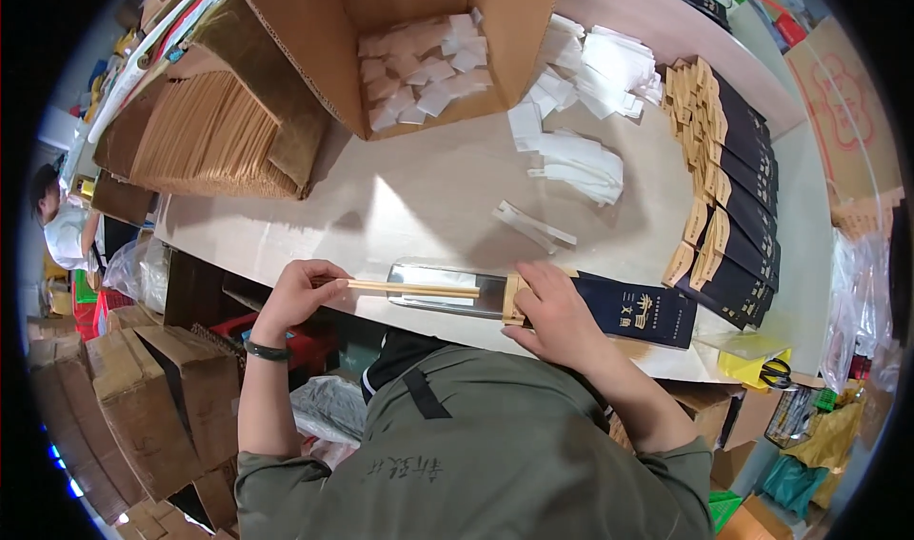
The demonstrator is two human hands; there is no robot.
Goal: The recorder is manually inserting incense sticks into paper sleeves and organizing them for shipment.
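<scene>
My left hand [303, 300] is closed round the left end of a pair of pale wooden chopsticks [419, 289]. They lie level, pointing right toward the mouth of a navy paper sleeve [624, 309] with a tan end. Under them is a shiny, rounded flat piece [404, 273] with a white patch; whether it is metal or clear plastic I cannot tell. My right hand [554, 313] presses on the sleeve's tan end, with fingers on top and the thumb at the near edge. Some of its fingertips' grip is hidden.
Filled navy sleeves [733, 188] are stacked at the right. White paper packets [581, 164] lie at the back, near an open carton [381, 126] holding small white packets. A box of brown sleeve-like pieces [214, 135] stands left. Scissors [776, 373] rest at the right edge.
</scene>
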